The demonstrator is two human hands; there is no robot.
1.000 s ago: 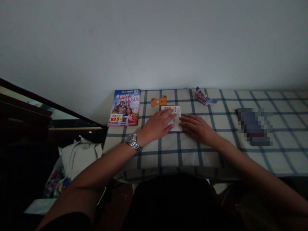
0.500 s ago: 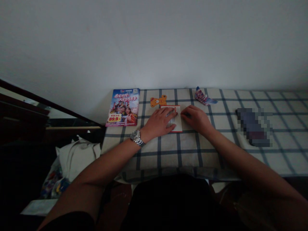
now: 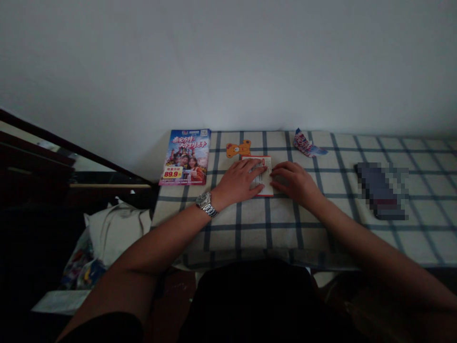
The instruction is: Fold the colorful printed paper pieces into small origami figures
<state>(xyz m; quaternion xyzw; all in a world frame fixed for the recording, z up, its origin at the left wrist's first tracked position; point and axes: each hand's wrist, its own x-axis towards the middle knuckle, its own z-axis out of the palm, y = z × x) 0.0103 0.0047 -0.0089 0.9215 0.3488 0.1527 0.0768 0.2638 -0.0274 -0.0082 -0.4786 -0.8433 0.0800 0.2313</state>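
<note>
A small white and red printed paper lies on the checked tablecloth. My left hand, with a metal watch on the wrist, lies flat on the paper's left part, fingers stretched out. My right hand rests at the paper's right edge with its fingers pressed down on the edge. An orange bear-shaped cutout lies just behind the paper.
A colourful leaflet marked 89.9 lies at the table's far left corner. A folded blue and red paper piece sits near the wall. A blurred dark object lies at the right. Bags sit on the floor to the left.
My right hand slid up the paper's right edge and then came partway back down. My left hand stayed flat on the paper.
</note>
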